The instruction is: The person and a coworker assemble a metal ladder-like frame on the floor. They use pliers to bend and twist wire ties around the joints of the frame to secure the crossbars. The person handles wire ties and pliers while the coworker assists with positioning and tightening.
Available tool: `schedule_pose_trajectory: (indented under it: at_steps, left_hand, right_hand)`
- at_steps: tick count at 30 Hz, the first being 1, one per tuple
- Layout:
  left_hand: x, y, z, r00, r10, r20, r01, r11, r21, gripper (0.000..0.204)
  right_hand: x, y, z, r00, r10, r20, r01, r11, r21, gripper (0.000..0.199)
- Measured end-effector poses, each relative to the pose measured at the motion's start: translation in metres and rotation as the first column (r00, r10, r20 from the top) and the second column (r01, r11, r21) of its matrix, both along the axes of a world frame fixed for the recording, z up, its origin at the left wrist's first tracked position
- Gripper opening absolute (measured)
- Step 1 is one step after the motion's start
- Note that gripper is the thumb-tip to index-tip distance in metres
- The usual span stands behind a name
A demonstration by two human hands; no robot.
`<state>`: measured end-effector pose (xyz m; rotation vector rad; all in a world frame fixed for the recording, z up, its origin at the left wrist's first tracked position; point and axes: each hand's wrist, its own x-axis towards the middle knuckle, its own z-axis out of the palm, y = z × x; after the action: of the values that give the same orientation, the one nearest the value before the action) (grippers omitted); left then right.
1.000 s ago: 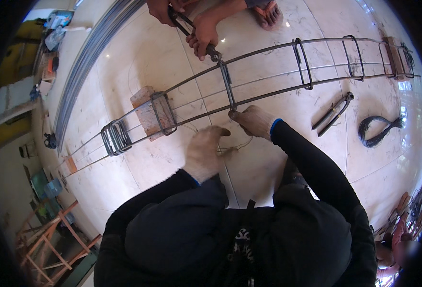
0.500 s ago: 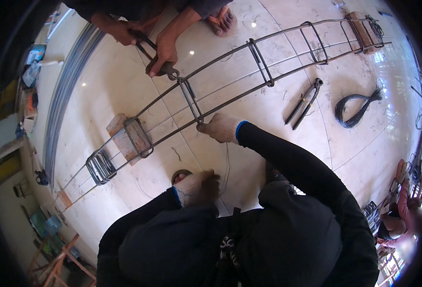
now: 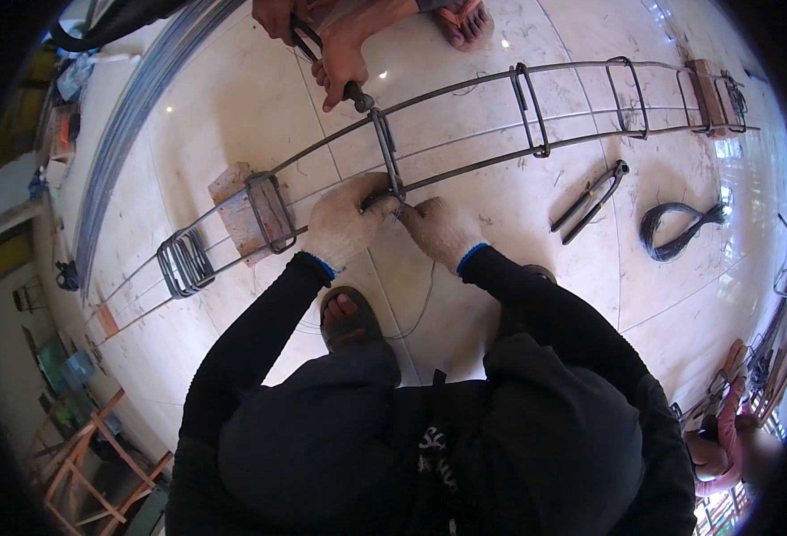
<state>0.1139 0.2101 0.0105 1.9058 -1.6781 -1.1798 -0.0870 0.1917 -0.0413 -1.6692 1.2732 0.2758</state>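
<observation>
A long rebar frame (image 3: 474, 167) lies across the floor, with square stirrups spaced along its bars. Both of my gloved hands meet at the near lower corner of one stirrup (image 3: 389, 152). My left hand (image 3: 347, 221) is closed round the near bar, thumb and fingers on either side of it. My right hand (image 3: 442, 230) pinches at the same corner. Thin tie wire (image 3: 430, 290) trails below it; its end is hidden among my fingers. Opposite, a co-worker's hand (image 3: 343, 64) grips pincers (image 3: 358, 96) at the stirrup's far corner.
Wooden or brick blocks (image 3: 233, 192) prop the frame at both ends. Bunched stirrups (image 3: 184, 263) hang at its left end. On the right lie loose pincers (image 3: 590, 201) and a coil of wire (image 3: 670, 241). Long bars (image 3: 134, 116) run along the left. My sandalled foot (image 3: 347, 317) is below.
My left hand has risen from near my foot to the stirrup corner, beside my right hand. The co-worker's pincers have shifted onto the far corner. The view has shifted slightly.
</observation>
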Motion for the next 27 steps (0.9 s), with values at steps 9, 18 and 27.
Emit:
schedule_pose_trajectory:
  at_steps: [9,18,27]
  left_hand:
    - [-0.007,0.006,-0.001,0.996,0.041,0.075,-0.034,0.995,-0.093,0.029]
    - [-0.003,0.005,-0.009,0.985,-0.045,0.164,0.087,0.963,-0.255,0.033]
    - [-0.001,0.007,-0.014,0.992,-0.043,0.119,0.08,0.945,-0.318,0.027]
  right_hand:
    - [-0.017,0.028,0.029,0.973,-0.194,0.123,0.192,0.981,0.026,0.065]
    - [-0.133,0.029,0.113,0.961,0.091,-0.261,-0.088,0.996,0.025,0.064]
    - [-0.316,0.035,0.136,0.912,0.174,-0.373,-0.26,0.946,-0.195,0.042]
